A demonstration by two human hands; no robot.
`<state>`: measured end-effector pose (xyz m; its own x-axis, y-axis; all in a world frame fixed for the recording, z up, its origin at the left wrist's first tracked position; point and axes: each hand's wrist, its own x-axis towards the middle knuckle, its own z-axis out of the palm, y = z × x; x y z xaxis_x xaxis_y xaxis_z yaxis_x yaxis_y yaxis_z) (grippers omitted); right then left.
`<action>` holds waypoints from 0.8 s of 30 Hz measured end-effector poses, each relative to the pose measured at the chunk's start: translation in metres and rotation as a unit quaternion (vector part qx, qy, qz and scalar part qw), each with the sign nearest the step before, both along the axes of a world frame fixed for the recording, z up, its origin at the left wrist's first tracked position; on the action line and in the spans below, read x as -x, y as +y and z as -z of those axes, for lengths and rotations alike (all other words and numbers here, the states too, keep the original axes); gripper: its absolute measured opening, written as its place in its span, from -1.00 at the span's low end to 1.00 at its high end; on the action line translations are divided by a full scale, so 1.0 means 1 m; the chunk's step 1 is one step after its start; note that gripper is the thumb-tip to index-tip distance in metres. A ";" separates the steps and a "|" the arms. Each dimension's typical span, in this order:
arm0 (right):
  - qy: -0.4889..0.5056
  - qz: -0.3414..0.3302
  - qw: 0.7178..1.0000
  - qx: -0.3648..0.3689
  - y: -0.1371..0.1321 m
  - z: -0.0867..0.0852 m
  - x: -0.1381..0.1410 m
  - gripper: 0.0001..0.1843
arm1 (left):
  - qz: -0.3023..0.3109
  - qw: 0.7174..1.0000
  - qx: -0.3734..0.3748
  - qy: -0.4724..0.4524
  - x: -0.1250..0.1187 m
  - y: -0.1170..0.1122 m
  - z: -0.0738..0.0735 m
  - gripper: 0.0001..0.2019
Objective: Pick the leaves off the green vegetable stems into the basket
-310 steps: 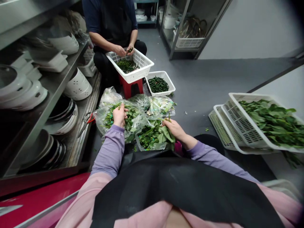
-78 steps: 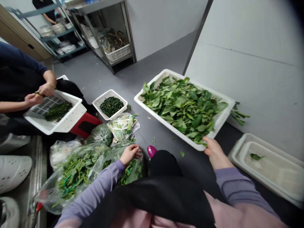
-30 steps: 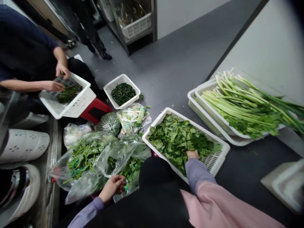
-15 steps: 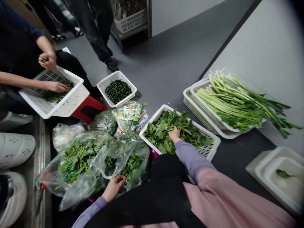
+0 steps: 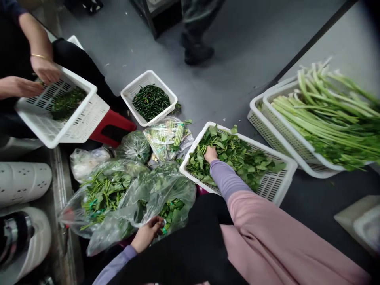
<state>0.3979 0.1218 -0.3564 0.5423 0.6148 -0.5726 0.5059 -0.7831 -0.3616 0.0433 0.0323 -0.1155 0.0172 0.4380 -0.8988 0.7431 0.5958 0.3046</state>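
Note:
My right hand [image 5: 210, 154] reaches into loose leafy greens [image 5: 234, 152] heaped in a white plastic basket [image 5: 283, 186]. Leaves cover its fingers, so I cannot see whether they grip anything. My left hand [image 5: 147, 234] is low beside the mouth of a clear plastic bag [image 5: 166, 186]. Its fingers are curled with thumb and forefinger close together; what they pinch, if anything, is too small to make out. Just past those fingertips, leafy greens [image 5: 172, 209] with a green tie show in the bag's opening.
More bagged greens [image 5: 108, 194] lie to the left. Behind are a bag of pale stalks [image 5: 170, 136] and a basket of green chillies [image 5: 151, 102]. Stacked baskets [image 5: 299, 148] with scallions and celery stand right. A co-worker's hands [image 5: 44, 73] are over another basket [image 5: 92, 113]; someone's leg [image 5: 197, 31] is behind.
My view has shifted. My right hand has moved left within the greens, toward the basket's left end. The co-worker's hands have come together, and the standing person has stepped to the right.

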 end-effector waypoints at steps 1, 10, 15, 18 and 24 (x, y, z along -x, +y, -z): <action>0.007 -0.009 1.000 0.003 0.004 0.000 0.001 -0.50 | -0.003 1.000 0.000 0.006 -0.002 0.002 -0.004 -0.70; 0.058 -0.086 0.993 0.049 -0.015 -0.055 -0.021 -0.06 | 0.046 0.999 -0.025 -0.012 0.007 -0.018 0.000 -0.71; -0.015 -0.146 0.989 -0.018 -0.042 -0.091 -0.074 -0.39 | 0.072 0.997 -0.024 -0.016 0.005 -0.026 0.002 -0.74; -0.099 -0.112 0.979 -0.139 -0.025 -0.087 -0.123 -0.27 | 0.086 0.996 -0.035 -0.003 0.003 -0.024 -0.006 -0.73; 0.039 -0.061 0.994 -0.087 -0.016 -0.049 -0.092 -0.19 | 0.081 0.996 -0.044 0.008 0.009 -0.024 -0.005 -0.71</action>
